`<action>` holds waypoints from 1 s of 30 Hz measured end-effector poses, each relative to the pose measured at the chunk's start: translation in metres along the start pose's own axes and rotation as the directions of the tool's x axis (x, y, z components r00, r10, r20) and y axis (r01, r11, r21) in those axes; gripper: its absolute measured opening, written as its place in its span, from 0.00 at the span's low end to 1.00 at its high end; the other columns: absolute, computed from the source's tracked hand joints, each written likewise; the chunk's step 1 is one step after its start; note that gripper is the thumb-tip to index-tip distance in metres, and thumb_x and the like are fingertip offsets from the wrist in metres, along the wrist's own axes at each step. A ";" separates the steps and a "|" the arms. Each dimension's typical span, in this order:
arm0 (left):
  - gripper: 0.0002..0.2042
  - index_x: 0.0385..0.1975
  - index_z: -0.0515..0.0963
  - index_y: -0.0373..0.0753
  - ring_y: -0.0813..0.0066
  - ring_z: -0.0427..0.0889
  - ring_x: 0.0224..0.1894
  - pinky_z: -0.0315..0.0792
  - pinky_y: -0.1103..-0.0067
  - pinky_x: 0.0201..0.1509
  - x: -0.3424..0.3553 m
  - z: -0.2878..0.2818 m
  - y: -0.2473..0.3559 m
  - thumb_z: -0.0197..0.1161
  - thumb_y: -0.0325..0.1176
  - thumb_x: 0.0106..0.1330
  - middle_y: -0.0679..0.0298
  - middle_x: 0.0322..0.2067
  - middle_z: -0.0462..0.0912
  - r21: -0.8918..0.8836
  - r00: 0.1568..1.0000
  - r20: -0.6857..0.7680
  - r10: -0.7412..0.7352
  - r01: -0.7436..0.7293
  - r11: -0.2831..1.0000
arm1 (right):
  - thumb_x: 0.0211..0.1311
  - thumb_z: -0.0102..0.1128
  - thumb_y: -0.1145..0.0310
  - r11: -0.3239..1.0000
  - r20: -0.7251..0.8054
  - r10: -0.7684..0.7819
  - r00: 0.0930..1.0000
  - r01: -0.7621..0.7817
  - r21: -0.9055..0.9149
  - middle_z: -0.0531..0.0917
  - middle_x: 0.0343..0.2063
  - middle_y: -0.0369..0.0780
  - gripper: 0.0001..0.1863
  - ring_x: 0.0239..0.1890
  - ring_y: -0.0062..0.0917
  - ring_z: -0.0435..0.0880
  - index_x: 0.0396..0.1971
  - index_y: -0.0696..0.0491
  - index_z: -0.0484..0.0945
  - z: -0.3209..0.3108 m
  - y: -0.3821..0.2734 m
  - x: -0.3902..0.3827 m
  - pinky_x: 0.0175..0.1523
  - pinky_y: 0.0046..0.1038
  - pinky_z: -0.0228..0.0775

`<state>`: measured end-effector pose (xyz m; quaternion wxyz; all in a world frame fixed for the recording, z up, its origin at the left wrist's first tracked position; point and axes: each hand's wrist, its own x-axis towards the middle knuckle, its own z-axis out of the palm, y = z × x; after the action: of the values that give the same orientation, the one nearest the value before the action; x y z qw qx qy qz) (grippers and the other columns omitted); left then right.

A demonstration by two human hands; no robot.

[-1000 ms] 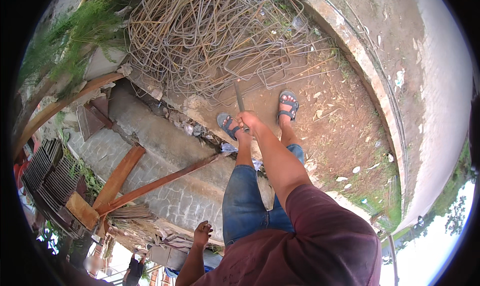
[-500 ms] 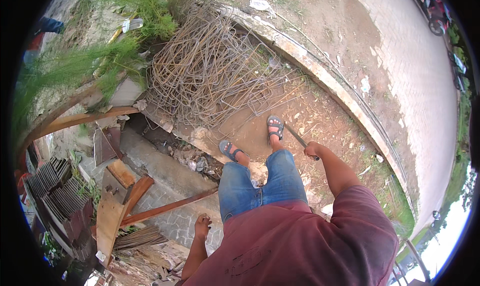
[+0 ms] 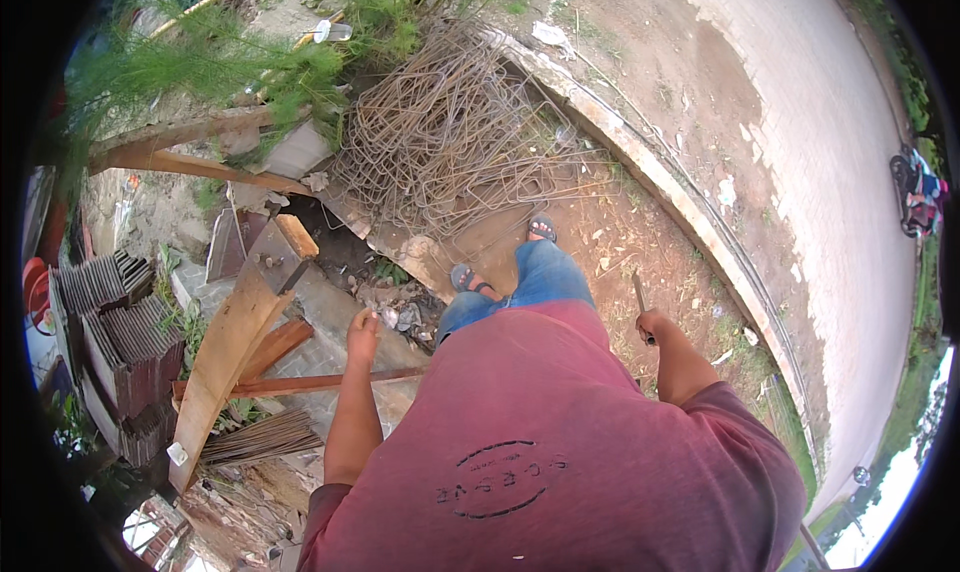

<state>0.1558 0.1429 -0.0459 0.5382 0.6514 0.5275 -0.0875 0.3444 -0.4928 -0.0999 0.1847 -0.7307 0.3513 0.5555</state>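
My right hand point(image 3: 650, 326) is closed round one end of a long, narrow metal tool point(image 3: 640, 294). The tool points forward and away from me over bare soil, but its exact kind does not show. On the left, my left hand point(image 3: 364, 334) hangs in the air with its fingers curled in; whether anything small is inside them is hidden. Ahead of my sandalled feet lies a large tangled heap of bent steel rebar stirrups point(image 3: 440, 142), partly rusty. Neither hand touches it.
A low concrete curb point(image 3: 640, 157) curves along the right, with a paved road point(image 3: 820, 152) beyond. Left of me are a rubble-filled gap point(image 3: 400, 312), a leaning wooden plank point(image 3: 230, 357), stacked corrugated sheets point(image 3: 135, 347) and a bundle of rods point(image 3: 258, 438). Feathery green branches point(image 3: 250, 67) overhang the far left.
My left hand has come up and forward. My right hand has shifted slightly right, and the tool in it now points more straight ahead. The heap sits farther right in view.
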 end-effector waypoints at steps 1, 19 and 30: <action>0.17 0.51 0.74 0.40 0.77 0.76 0.31 0.68 0.80 0.30 -0.007 0.006 0.004 0.59 0.39 0.64 0.66 0.34 0.77 0.003 1.000 0.006 0.018 -0.018 1.000 | 0.50 0.55 0.71 1.000 0.032 -0.028 0.999 0.028 -0.010 0.74 0.10 0.42 0.12 0.11 0.31 0.73 0.11 0.59 0.72 -0.002 -0.009 0.008 0.18 0.34 0.64; 0.19 0.51 0.73 0.33 0.73 0.78 0.39 0.71 0.79 0.44 -0.133 0.099 -0.031 0.59 0.38 0.64 0.57 0.38 0.80 -0.150 0.956 -0.264 -0.128 0.090 0.985 | 0.42 0.57 0.72 0.621 0.040 -0.613 0.789 0.512 -0.594 0.77 0.13 0.44 0.06 0.15 0.31 0.78 0.18 0.61 0.77 -0.141 -0.289 0.001 0.22 0.34 0.69; 0.20 0.39 0.79 0.39 0.51 0.79 0.44 0.71 0.67 0.48 -0.259 0.153 -0.245 0.57 0.51 0.59 0.49 0.39 0.81 0.091 0.843 -0.329 -0.425 0.477 0.874 | 0.51 0.60 0.66 0.032 0.456 -0.493 0.741 0.540 -0.841 0.80 0.17 0.45 0.13 0.16 0.28 0.80 0.28 0.63 0.76 0.020 -0.326 -0.102 0.22 0.32 0.70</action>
<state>-0.0767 -0.1652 -0.0805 0.3589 0.5574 0.7320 -0.1570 0.5511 -0.2247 -0.0491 -0.0960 -0.7502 -0.3447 0.5561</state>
